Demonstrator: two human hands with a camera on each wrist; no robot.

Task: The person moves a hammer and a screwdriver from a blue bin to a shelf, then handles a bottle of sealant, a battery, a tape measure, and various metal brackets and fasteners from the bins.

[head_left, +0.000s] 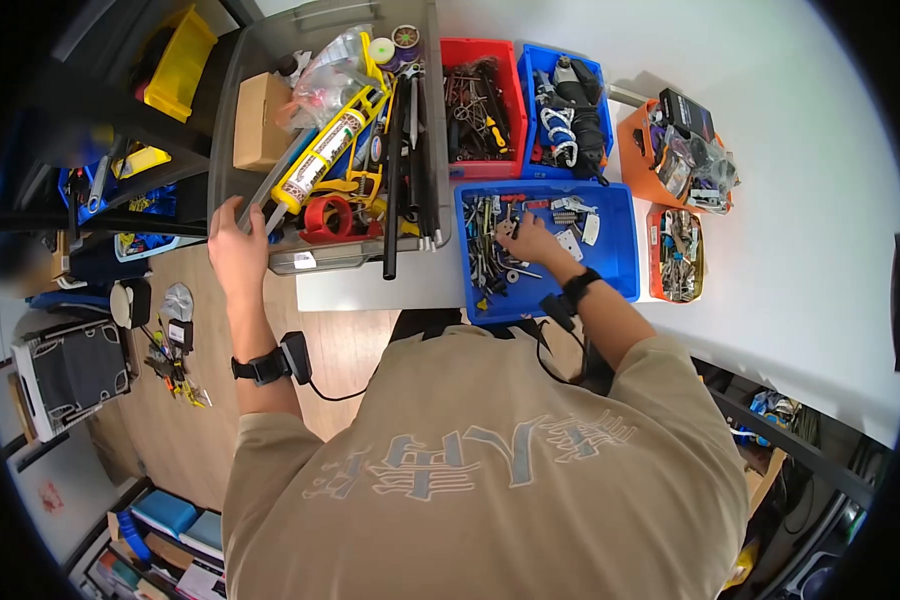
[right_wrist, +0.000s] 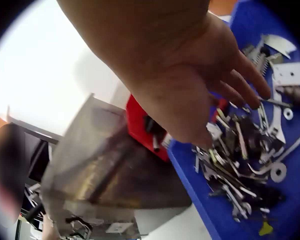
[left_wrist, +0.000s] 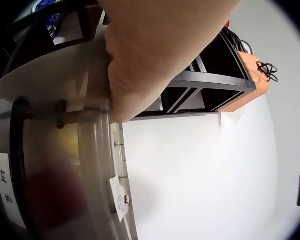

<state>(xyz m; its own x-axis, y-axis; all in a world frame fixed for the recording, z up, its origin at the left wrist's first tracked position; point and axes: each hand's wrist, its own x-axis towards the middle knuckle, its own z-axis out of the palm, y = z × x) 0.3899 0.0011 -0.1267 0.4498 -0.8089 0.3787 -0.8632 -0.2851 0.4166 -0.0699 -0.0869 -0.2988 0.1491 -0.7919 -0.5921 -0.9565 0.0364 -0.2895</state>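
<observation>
At the front left corner of a grey see-through storage bin (head_left: 325, 258), my left hand (head_left: 238, 245) grips the rim with its fingers bent over the edge. In the left wrist view the forearm and the heel of the hand cover the fingers. My right hand (head_left: 535, 245) reaches down into a blue tray (head_left: 605, 270). Its fingers (right_wrist: 247, 82) are loosely bent over a heap of small metal parts (right_wrist: 235, 160), with nothing visible between them. Wrenches, a washer (right_wrist: 278, 172), hex keys and a white plate with holes (right_wrist: 291, 74) lie around the fingertips.
The grey bin holds a sealant tube (head_left: 320, 160), a cardboard box (head_left: 262, 120), red tape (head_left: 326, 218) and black rods. Behind the tray stand a red bin (head_left: 515, 70) of tools and a blue bin (head_left: 603, 80). An orange box (head_left: 632, 130) and a tin (head_left: 676, 255) of metal pieces stand right.
</observation>
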